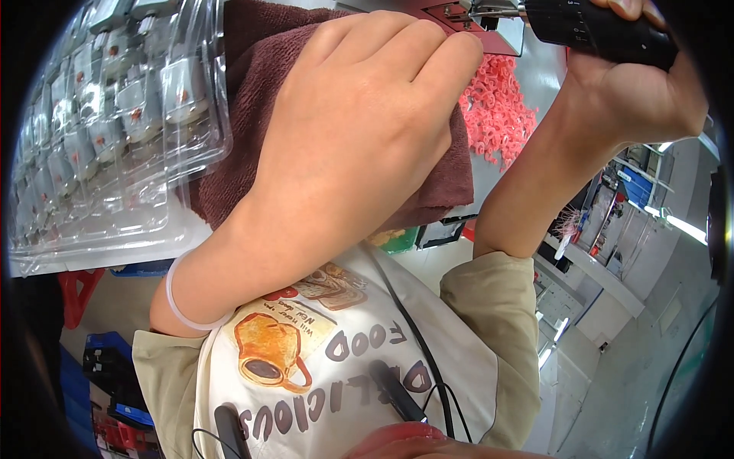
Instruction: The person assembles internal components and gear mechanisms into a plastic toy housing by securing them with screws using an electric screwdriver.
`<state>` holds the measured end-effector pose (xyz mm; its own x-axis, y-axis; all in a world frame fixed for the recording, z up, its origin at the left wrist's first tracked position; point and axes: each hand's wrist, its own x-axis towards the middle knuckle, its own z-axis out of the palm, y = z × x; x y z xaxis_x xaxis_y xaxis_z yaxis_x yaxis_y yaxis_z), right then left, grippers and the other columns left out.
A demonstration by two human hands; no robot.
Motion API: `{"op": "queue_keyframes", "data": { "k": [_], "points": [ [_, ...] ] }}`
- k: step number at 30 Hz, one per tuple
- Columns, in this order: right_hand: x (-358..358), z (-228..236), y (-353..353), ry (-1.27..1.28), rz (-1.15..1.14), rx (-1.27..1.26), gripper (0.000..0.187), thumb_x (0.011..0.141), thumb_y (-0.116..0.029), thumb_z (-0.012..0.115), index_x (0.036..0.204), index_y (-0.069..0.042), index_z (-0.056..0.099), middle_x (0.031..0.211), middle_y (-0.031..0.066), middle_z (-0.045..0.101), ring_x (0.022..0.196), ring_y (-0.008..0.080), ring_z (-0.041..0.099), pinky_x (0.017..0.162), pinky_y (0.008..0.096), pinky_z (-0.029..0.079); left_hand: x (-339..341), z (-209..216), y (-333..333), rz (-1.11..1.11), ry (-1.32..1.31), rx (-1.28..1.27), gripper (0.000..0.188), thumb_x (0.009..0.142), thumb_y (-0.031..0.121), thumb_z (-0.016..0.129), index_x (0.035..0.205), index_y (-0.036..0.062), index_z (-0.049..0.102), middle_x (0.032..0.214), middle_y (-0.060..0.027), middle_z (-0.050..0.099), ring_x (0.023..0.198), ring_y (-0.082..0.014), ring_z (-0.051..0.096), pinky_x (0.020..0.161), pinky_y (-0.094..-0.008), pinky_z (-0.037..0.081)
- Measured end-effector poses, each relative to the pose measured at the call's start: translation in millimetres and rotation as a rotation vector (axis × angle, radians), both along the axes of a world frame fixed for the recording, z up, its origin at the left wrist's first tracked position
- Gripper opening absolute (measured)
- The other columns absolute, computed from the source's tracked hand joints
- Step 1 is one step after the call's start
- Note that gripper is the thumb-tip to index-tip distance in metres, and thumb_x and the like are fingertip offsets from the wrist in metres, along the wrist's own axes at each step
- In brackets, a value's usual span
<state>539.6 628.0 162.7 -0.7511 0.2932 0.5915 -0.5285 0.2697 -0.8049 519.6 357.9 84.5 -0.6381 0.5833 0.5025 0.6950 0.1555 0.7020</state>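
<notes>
Fingers of the right hand (646,86) are wrapped around a black screwdriver (600,30); those of the left hand (367,115), near its tip, are curled, contents hidden. Beneath, a brown towel (451,172) is spread; rightward, pink pieces (501,111) are heaped.

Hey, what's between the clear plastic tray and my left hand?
A dark reddish-brown towel lies between the clear plastic tray and your left hand, as the head view shows.
</notes>
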Motion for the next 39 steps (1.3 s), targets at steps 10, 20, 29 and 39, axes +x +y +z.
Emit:
{"op": "queue_keyframes", "data": {
  "k": [10, 20, 29, 39],
  "points": [
    [43.6, 41.0, -14.3, -0.033, 0.035, -0.044, 0.019, 0.086, -0.022, 0.052, 0.072, -0.011, 0.046, 0.075, 0.0013, 0.05, 0.059, 0.0146, 0.047, 0.059, 0.0344, 0.039, -4.4, -12.9, -20.9, -0.071, -0.1, 0.04, 0.045, 0.076, 0.02, 0.075, 0.116, 0.006, 0.061, 0.118, -0.0104, 0.061, 0.109, -0.031, 0.057, 0.094, -0.0415, 0.044],
    [31.5, 1.3, -114.8, -0.085, 0.024, -0.054, 0.018, 0.085, -0.022, 0.053, 0.073, -0.011, 0.046, 0.075, 0.0015, 0.049, 0.059, 0.0146, 0.047, 0.059, 0.0343, 0.039, -5.6, -15.7, -15.0, -0.087, -0.156, 0.069, 0.046, 0.075, 0.021, 0.075, 0.117, 0.0058, 0.06, 0.119, -0.011, 0.06, 0.11, -0.0312, 0.057, 0.095, -0.0417, 0.044],
    [27.6, -4.3, -116.3, -0.11, 0.024, -0.066, 0.017, 0.084, -0.022, 0.054, 0.073, -0.011, 0.047, 0.074, 0.0017, 0.049, 0.06, 0.0146, 0.047, 0.06, 0.0341, 0.039, -5.7, -16.3, -9.2, -0.093, -0.185, 0.09, 0.048, 0.075, 0.021, 0.075, 0.117, 0.0055, 0.06, 0.12, -0.0115, 0.06, 0.111, -0.0315, 0.057, 0.095, -0.0418, 0.044],
    [28.1, -5.4, -121.7, -0.129, 0.02, -0.091, 0.016, 0.084, -0.021, 0.055, 0.074, -0.011, 0.047, 0.074, 0.0018, 0.049, 0.06, 0.0146, 0.047, 0.06, 0.034, 0.039, -3.5, -15.8, -10.7, -0.101, -0.21, 0.102, 0.049, 0.075, 0.022, 0.075, 0.118, 0.0053, 0.059, 0.122, -0.0121, 0.06, 0.112, -0.0317, 0.057, 0.096, -0.0419, 0.043]
  ]
}}
